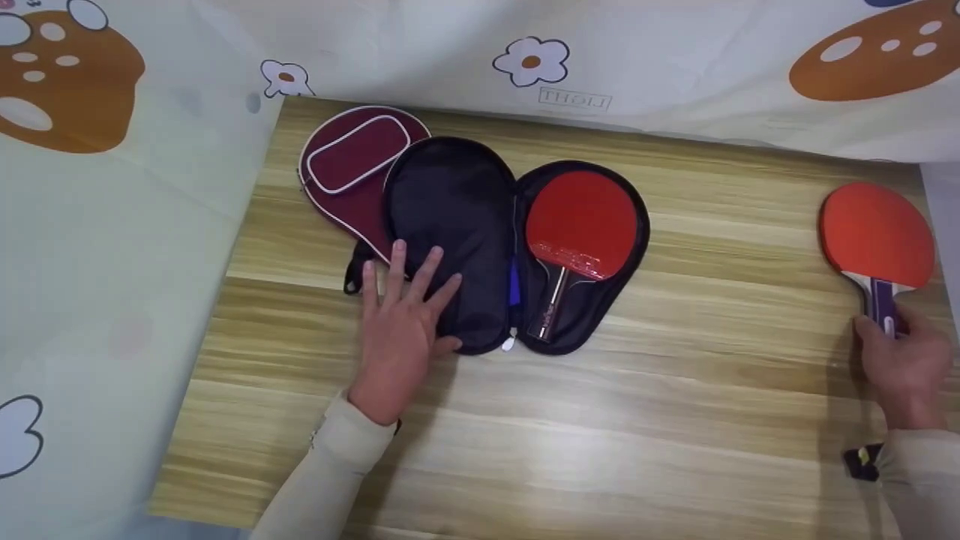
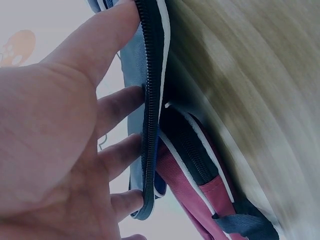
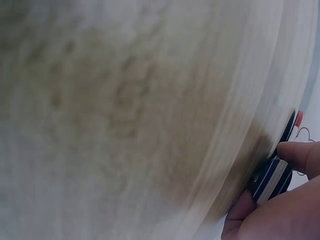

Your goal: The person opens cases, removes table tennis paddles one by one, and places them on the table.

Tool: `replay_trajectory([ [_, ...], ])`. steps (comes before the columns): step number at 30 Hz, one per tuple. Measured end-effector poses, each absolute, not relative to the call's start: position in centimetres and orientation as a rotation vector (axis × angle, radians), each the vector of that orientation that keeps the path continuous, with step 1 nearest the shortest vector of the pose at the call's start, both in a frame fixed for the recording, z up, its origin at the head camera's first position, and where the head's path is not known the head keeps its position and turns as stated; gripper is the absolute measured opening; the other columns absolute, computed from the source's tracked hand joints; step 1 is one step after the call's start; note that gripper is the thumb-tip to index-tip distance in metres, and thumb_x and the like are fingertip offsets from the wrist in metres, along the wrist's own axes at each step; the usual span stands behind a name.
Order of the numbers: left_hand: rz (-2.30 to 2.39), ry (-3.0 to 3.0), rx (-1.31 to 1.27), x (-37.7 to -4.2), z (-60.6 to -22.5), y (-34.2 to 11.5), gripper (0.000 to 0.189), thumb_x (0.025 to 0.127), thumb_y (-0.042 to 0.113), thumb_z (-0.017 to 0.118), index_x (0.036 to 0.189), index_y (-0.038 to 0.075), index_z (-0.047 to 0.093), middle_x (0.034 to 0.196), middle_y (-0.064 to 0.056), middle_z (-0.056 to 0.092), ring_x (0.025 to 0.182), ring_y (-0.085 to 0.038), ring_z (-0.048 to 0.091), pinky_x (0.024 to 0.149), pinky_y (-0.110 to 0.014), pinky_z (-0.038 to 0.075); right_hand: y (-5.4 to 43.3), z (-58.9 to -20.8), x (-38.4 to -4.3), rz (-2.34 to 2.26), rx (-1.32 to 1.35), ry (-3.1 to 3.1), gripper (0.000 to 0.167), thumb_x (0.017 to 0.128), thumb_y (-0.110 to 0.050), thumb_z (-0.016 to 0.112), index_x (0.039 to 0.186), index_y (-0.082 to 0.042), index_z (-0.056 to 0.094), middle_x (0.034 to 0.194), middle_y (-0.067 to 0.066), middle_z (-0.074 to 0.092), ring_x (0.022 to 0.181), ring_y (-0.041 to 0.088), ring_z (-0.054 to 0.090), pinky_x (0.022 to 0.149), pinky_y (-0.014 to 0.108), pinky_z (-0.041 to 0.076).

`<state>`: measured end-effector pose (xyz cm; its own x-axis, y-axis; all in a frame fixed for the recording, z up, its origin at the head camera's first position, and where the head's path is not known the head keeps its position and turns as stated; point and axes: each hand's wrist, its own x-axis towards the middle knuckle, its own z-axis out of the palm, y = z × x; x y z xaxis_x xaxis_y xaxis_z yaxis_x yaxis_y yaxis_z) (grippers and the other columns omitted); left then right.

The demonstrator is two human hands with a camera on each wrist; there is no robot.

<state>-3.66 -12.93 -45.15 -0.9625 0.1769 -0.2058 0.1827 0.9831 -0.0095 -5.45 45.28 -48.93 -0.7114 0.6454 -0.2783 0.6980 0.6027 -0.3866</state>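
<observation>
A black zip-up paddle case (image 1: 450,210) lies unfolded on the table, its left half bare inside. In its right half rests a red table tennis paddle (image 1: 583,221), handle toward the person. My left hand (image 1: 401,330) spreads its fingers over the left half's lower edge; in the left wrist view its fingertips meet the zipper edge (image 2: 149,110). Far to the right, my right hand (image 1: 904,364) grips a second red paddle (image 1: 876,234) by its purple and white handle, blade pointing away. The right wrist view shows thumb and fingers round that handle (image 3: 272,180).
A maroon case (image 1: 356,154) with white piping lies partly under the black case's left half, its dark strap (image 1: 358,266) sticking out below. A patterned cloth (image 1: 420,45) hangs behind the wooden table (image 1: 720,360) and along its left side.
</observation>
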Motion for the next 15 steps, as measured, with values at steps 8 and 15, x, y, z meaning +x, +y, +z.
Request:
replay_trajectory([
  [8, -0.039, 2.897, 0.257, -3.8, -45.2, -12.9, 0.082, 0.082, 0.063, 0.073, 0.155, 0.038, 0.043, 0.174, 0.005, 0.014, 0.162, -0.037, -0.001, 0.129, -0.063, 0.002, 45.1, -48.9, -5.7, -0.74, 1.171, 2.696, 0.064, 0.103, -0.032, 0.048, 0.16, -0.009, 0.031, 0.153, 0.021, 0.048, 0.108, 0.023, 0.051, 0.066, 0.014, 0.039],
  [15, -0.044, 2.88, 0.258, -3.8, -45.2, -13.0, 0.082, 0.083, 0.063, 0.072, 0.156, 0.039, 0.04, 0.174, 0.005, 0.012, 0.162, -0.037, -0.004, 0.129, -0.063, 0.001, 43.0, -48.4, -6.4, -0.785, 1.31, 2.79, 0.07, 0.098, -0.035, 0.048, 0.161, -0.012, 0.027, 0.161, 0.014, 0.036, 0.132, 0.027, 0.042, 0.106, 0.039, 0.044],
])
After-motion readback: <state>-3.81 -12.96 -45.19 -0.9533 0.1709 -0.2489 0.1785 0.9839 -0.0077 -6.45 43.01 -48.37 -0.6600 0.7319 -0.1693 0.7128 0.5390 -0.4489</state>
